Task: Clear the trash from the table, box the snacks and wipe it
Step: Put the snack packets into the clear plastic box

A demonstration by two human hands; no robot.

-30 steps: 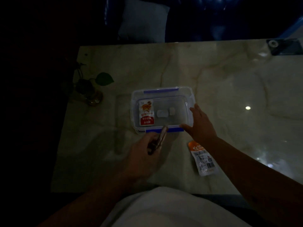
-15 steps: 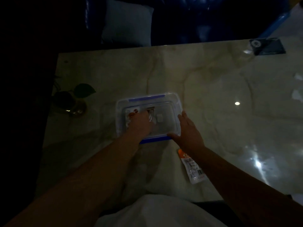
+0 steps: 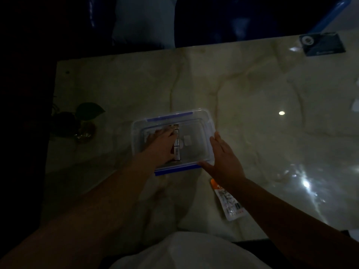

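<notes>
A clear plastic box (image 3: pixel 194 113) with blue clips stands open on the marble table (image 3: pixel 252 90). My left hand (image 3: pixel 161 146) is down inside it, closed on a snack packet (image 3: pixel 176 144) that lies along the box floor. Small white pieces (image 3: pixel 187 140) sit in the middle of the box. My right hand (image 3: pixel 223 158) rests open against the box's near right corner, thumb along the front edge. A second snack packet (image 3: pixel 230 204), orange at the top, lies on the table beside my right forearm.
The room is very dark. A small potted plant (image 3: pixel 83 121) stands left of the box near the table's left edge. A dark flat device (image 3: pixel 322 43) lies at the far right corner. White cloth (image 3: pixel 190 251) is on my lap; a pillow (image 3: pixel 143 22) sits beyond the table.
My left hand carried the packet from in front of the box down into it and pushed further in. My right hand stayed at the box's corner.
</notes>
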